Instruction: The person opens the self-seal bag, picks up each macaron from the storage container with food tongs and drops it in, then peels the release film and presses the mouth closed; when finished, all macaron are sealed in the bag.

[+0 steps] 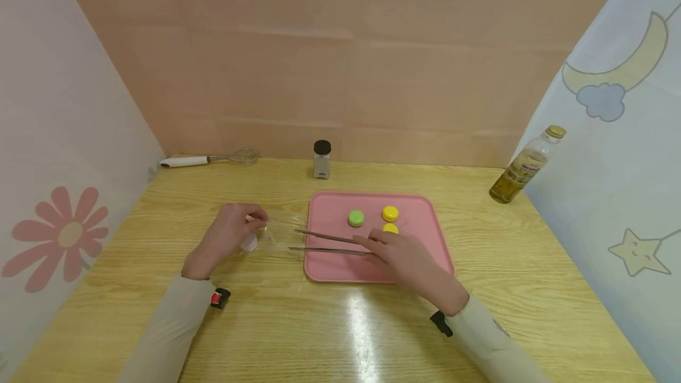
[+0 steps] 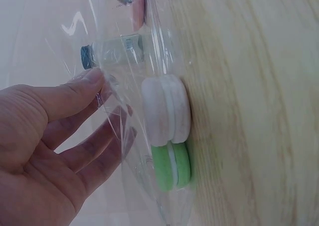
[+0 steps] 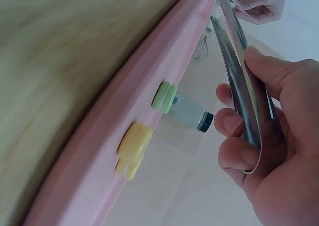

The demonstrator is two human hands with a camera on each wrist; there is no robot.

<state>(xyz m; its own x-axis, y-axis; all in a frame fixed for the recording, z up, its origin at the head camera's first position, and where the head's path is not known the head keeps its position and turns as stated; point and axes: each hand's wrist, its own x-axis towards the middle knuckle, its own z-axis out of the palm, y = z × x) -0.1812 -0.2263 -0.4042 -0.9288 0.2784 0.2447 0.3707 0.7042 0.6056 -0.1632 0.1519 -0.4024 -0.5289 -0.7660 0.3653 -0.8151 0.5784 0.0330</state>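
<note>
Beyond the left hand (image 1: pixel 227 229) and the right hand (image 1: pixel 401 259) hangs a tan sheet (image 1: pixel 266 75), as I see it from the room; beneath them spreads a wooden table (image 1: pixel 266 336), and under the right hand lies a pink tray (image 1: pixel 330 268). That right hand grips a pair of metal tongs (image 3: pixel 234 74), its fingers curled round them; the two tips stand apart and point toward the left hand, at the near end of a clear plastic bag (image 2: pixel 158 41), though I cannot tell whether they are inside it. Far ahead of the left hand, by the sheet, rests a whisk (image 1: pixel 186 161); well beyond the right hand, off to its right, stands a bottle (image 1: pixel 518 175) of golden liquid. The left hand pinches the bag, which stretches from there to the tray's left edge; ahead of both hands and between them stands a small jar (image 1: pixel 321 164) with a black lid. Just ahead of the right hand, on the tray, sit a green cookie (image 1: pixel 356 218) and a yellow cookie (image 1: pixel 390 213), with a second yellow cookie (image 1: pixel 391 229) partly hidden by the fingers; just beside the left hand, seen through the clear film, a white cookie (image 2: pixel 167 109) touches another green cookie (image 2: pixel 172 168).
</note>
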